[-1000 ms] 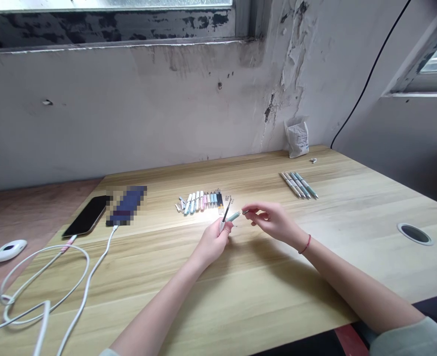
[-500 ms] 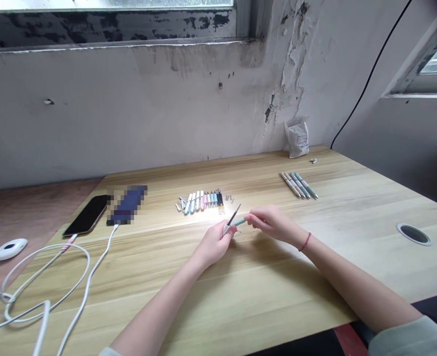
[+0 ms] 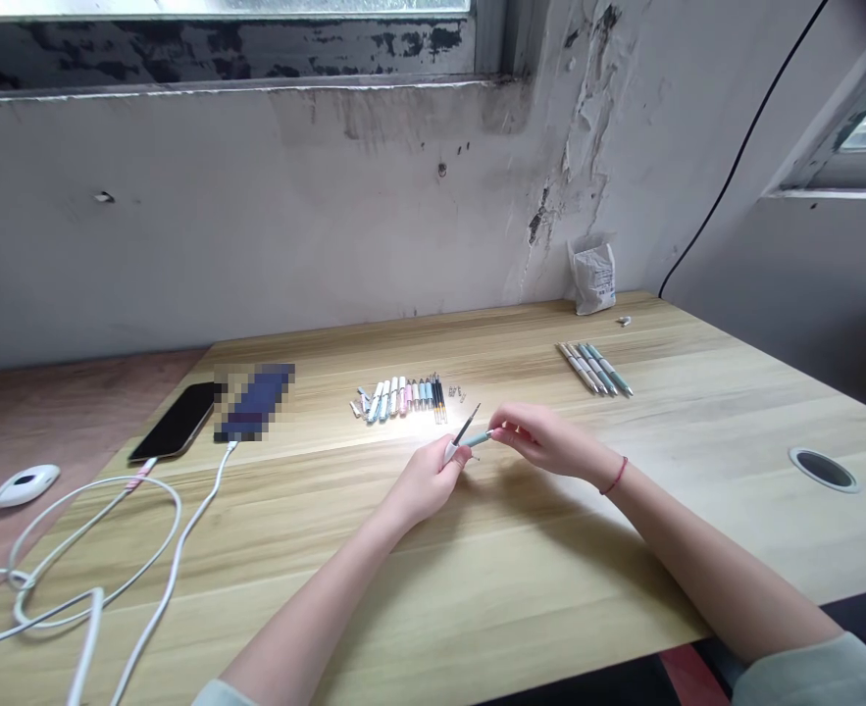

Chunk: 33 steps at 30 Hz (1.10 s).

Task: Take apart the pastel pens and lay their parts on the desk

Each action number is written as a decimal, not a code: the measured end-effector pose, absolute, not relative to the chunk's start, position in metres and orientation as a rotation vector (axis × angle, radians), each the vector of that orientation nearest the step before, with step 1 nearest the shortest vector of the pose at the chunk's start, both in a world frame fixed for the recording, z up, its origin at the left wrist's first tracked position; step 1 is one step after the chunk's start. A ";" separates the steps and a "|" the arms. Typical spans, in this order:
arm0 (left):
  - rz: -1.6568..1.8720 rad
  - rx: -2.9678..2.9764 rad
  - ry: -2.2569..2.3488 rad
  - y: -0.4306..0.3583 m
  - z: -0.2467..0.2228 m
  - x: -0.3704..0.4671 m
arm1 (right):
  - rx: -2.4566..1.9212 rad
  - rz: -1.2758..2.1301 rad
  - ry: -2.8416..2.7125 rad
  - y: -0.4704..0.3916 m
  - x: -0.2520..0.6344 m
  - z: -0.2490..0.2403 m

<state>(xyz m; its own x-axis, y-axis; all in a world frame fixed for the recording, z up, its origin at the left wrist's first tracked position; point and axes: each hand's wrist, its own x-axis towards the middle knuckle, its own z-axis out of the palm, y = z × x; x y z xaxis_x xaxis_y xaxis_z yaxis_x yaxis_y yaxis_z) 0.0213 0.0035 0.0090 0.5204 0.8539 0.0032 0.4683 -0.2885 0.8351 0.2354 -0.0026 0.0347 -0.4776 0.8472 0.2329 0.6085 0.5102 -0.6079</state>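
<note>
Fingers are closed just below mid-frame, above the wood-grain desk [image 3: 609, 588]: those of the left hand [image 3: 424, 479] wrapped, those of the right hand [image 3: 546, 443] pinched. Frame centre bears a row of pen parts [image 3: 393, 400]; right of centre, several pens [image 3: 596, 370]. Between the hands, a green barrel [image 3: 478, 438] is held at both ends. The left hand also grips a white piece [image 3: 450, 452]; a dark refill [image 3: 467, 425] projects above it. Small metal pieces [image 3: 453, 391] lie beside the row's right end.
</note>
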 end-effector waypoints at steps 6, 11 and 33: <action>0.599 1.930 1.102 0.003 0.008 0.021 | -1.143 0.618 -2.247 -0.001 0.238 0.033; 0.582 1.952 1.107 0.004 0.008 0.022 | -1.142 0.552 -2.297 0.000 0.237 0.031; 0.860 1.748 1.158 -0.001 0.004 0.027 | -1.176 0.994 -1.907 -0.009 0.199 0.020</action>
